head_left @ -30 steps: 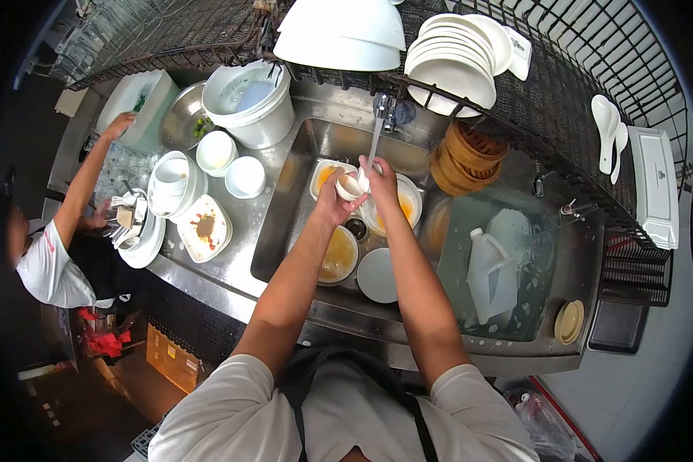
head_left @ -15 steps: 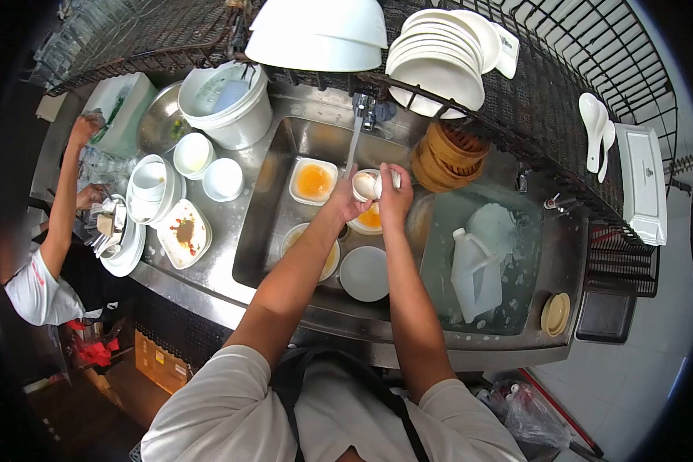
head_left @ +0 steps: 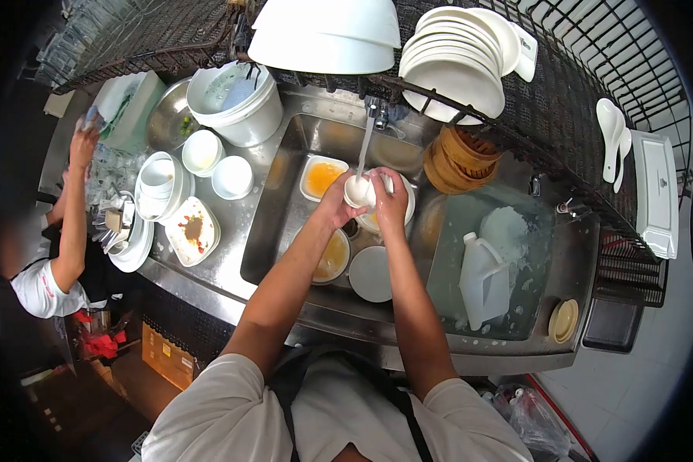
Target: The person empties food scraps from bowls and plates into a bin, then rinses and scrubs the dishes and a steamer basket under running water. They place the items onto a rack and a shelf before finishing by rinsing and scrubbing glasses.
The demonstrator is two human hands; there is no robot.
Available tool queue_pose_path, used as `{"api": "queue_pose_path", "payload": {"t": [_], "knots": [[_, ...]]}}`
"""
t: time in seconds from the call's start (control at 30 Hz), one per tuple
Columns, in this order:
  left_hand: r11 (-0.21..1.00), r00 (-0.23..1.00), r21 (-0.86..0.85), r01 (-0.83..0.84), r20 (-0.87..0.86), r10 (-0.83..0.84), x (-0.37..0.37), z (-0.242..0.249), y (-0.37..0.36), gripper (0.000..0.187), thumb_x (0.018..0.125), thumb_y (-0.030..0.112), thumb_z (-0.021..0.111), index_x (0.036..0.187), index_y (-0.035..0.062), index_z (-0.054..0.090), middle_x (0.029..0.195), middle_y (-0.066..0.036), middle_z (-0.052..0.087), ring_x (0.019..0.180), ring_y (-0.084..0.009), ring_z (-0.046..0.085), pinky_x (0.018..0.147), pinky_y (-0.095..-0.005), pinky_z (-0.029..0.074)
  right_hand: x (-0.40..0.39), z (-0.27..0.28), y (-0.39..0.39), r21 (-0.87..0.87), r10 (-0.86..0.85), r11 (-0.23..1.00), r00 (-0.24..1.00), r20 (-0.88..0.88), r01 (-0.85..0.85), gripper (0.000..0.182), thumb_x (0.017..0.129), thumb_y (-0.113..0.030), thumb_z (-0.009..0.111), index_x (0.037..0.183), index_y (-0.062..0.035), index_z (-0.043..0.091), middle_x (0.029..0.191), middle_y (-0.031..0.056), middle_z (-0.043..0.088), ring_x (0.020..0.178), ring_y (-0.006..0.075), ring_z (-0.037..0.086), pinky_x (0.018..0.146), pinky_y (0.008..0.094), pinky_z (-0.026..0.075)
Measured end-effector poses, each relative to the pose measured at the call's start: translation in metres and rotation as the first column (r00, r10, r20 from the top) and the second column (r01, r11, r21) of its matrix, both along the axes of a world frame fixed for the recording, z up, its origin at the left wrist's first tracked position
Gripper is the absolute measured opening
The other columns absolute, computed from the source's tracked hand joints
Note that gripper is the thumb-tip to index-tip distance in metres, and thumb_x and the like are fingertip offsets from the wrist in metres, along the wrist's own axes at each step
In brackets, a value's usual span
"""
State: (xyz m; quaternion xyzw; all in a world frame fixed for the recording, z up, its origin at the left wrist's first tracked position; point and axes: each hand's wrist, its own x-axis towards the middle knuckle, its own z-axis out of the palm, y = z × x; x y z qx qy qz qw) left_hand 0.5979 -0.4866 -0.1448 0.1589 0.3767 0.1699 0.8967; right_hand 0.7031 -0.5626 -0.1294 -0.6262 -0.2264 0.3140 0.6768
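My left hand (head_left: 335, 205) is closed round a small white bowl (head_left: 355, 192), whose open side faces the running water. Beside it, my right hand (head_left: 390, 202) is closed on a second small white piece (head_left: 372, 195), apparently another bowl, partly covered by my fingers. The stream from the tap (head_left: 373, 108) falls right at my hands. Below them in the sink (head_left: 285, 154) is a white bowl (head_left: 409, 202), largely hidden. A square dish with orange liquid (head_left: 323, 179) lies to the left. Nearer me are a bowl of cloudy yellowish liquid (head_left: 333, 258) and a round white plate (head_left: 371, 275).
On the right, a water-filled basin (head_left: 446, 289) holds a white jug (head_left: 485, 281). Bamboo steamers (head_left: 460, 160) stand behind it. Stacked bowls (head_left: 162, 181), a food-stained dish (head_left: 193, 231) and a bucket (head_left: 246, 115) crowd the left counter. A co-worker (head_left: 61, 269) reaches there. A rack (head_left: 562, 100) overhangs.
The two small white pieces in my hands have come closer together under the water. My view has shifted slightly. The co-worker's arm has moved.
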Motion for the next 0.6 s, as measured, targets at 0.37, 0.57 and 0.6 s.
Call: {"api": "queue_pose_path", "payload": {"t": [0.37,0.57,0.6], "knots": [[1.000,0.995,-0.024,0.010,0.102,-0.008,0.051,-0.051,0.023,0.040,0.103,0.051,0.045,0.110,0.0165,0.063,0.093,-0.001,0.071,0.080,-0.0163,0.072,0.061,-0.0310,0.062,0.029,-0.005,0.012,-0.180,-0.016,0.980,0.942,0.334,0.081,0.044,0.085,-0.038,0.076,0.112,-0.0046,0.068,0.109,0.0177,0.071,0.102,0.0302,0.067,0.090,0.0379,0.050],[0.972,0.989,0.191,0.140,-0.074,-0.128,0.035,-0.005,0.030,0.042,0.100,0.052,0.055,0.116,0.0130,0.060,0.102,-0.003,0.070,0.086,-0.0176,0.072,0.069,-0.0351,0.065,0.033,-0.012,0.011,-0.159,0.223,0.970,0.941,0.254,-0.186,0.046,0.084,-0.032,0.078,0.120,-0.0058,0.064,0.110,0.0122,0.069,0.102,0.0225,0.065,0.090,0.0333,0.049],[0.957,0.983,0.237,0.167,-0.111,-0.145,0.031,0.000,0.031,0.043,0.099,0.052,0.056,0.117,0.0123,0.060,0.103,-0.004,0.069,0.088,-0.0178,0.072,0.070,-0.0358,0.065,0.033,-0.013,0.011,-0.138,0.286,0.956,0.929,0.233,-0.260,0.046,0.084,-0.031,0.078,0.121,-0.0059,0.063,0.109,0.0108,0.069,0.101,0.0206,0.064,0.089,0.0324,0.049]]}}
